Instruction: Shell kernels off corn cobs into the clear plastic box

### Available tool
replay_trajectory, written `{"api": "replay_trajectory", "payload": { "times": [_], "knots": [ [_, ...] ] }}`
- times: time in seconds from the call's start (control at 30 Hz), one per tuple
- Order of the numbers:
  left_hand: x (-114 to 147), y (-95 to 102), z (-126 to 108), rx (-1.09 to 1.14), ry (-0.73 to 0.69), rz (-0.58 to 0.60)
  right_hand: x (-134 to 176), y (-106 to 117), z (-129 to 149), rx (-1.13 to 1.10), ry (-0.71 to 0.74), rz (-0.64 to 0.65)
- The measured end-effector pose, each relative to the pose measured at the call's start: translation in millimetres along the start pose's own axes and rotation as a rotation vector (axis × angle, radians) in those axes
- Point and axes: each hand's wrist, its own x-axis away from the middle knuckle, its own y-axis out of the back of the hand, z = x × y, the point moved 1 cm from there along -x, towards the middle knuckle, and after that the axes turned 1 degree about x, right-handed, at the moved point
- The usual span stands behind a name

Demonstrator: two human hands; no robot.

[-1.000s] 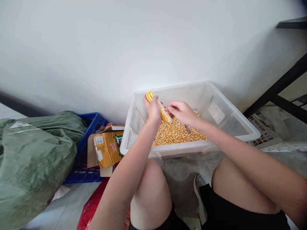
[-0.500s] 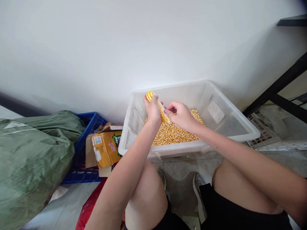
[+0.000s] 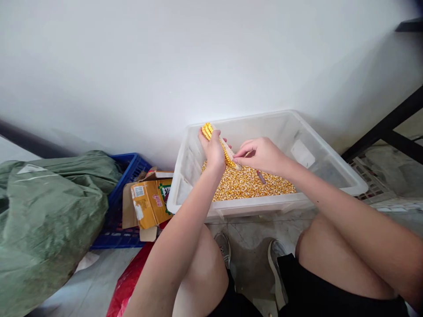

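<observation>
My left hand [image 3: 214, 147] is wrapped round a corn cob [image 3: 228, 155], held at a slant above a plastic tub [image 3: 330, 169]. Yellow kernels cover the cob's upper end and left side, while a pale strip along its right side is bare. My right hand [image 3: 261, 155] is closed, with thumb and fingertips at the cob's lower right side. From beneath its palm sticks the end of a slim brownish stick-like tool [image 3: 261, 177]; the rest is hidden by the hand. Loose corn kernels [image 3: 244, 187] lie over the tub's floor below both hands.
On the left are a green sack [image 3: 49, 220], a blue crate [image 3: 119, 231] and a torn cardboard box [image 3: 153, 204]. A red bag [image 3: 128, 281] lies beside my left leg. A black metal frame [image 3: 383, 125] stands at right, and a white wall [image 3: 198, 57] rises behind the tub.
My right hand has shifted slightly right and its fingers have lifted, so the brownish stick-like end now shows below it. My left hand still holds the cob at much the same slant.
</observation>
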Motion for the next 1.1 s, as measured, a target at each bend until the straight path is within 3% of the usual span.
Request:
{"api": "replay_trajectory", "payload": {
  "times": [0.27,0.43,0.53,0.63,0.77,0.9,1.0,1.1],
  "knots": [
    [8.2,-2.8,-3.9,-0.04,-0.123,0.057,7.1,-18.3,9.0,0.535,0.053,-0.032],
    [7.9,-0.8,-10.8,0.016,-0.043,0.099,5.8,-8.5,6.9,0.474,-0.051,-0.089],
    [9.3,0.9,-16.3,0.05,0.006,0.156,1.0,8.6,-10.3,0.435,-0.105,-0.123],
    [10.5,1.2,-18.4,0.085,0.041,0.241,-1.2,17.8,-34.2,0.479,-0.158,-0.067],
    [9.5,-0.6,-17.0,0.123,0.087,0.335,2.1,16.7,-47.7,0.264,-0.162,-0.035],
    [8.4,-1.6,-17.1,0.134,0.12,0.371,9.1,11.5,-29.0,-0.125,-0.175,0.116],
    [9.7,-1.3,-18.1,0.104,0.217,0.358,15.3,5.0,-10.6,-0.252,-0.194,0.206],
    [12.2,-2.1,-19.5,0.09,0.25,0.36,18.7,-6.4,-3.0,-0.385,-0.312,0.234]
  ]
}}
